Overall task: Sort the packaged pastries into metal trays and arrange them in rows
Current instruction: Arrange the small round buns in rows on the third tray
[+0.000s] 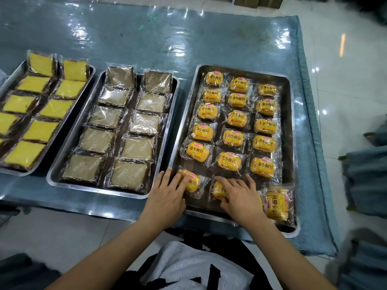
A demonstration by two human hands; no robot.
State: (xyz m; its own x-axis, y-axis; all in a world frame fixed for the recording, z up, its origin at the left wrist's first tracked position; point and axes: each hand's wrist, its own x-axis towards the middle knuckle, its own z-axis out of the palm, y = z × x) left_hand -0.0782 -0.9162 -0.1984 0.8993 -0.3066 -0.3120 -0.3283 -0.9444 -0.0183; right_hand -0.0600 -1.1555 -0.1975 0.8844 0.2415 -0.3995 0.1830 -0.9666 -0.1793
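Observation:
Three metal trays lie side by side on a blue mat. The right tray (291,130) holds several small orange wrapped buns in three rows. My left hand (167,193) lies flat, fingers on the near-left bun (193,182). My right hand (238,195) presses flat on the near-middle bun (217,190), partly hiding it. A turned bun (276,204) lies in the near-right corner. The middle tray (52,172) carries two rows of brown wrapped cake slices (129,174). The left tray (12,170) carries yellow wrapped cake slices (25,153).
The blue mat (209,38) under clear plastic covers a low surface on a pale tiled floor (345,59). Blue-grey bags (366,174) sit at the right. Cardboard boxes (257,1) stand at the far edge. My lap in black and white clothing (199,264) is below.

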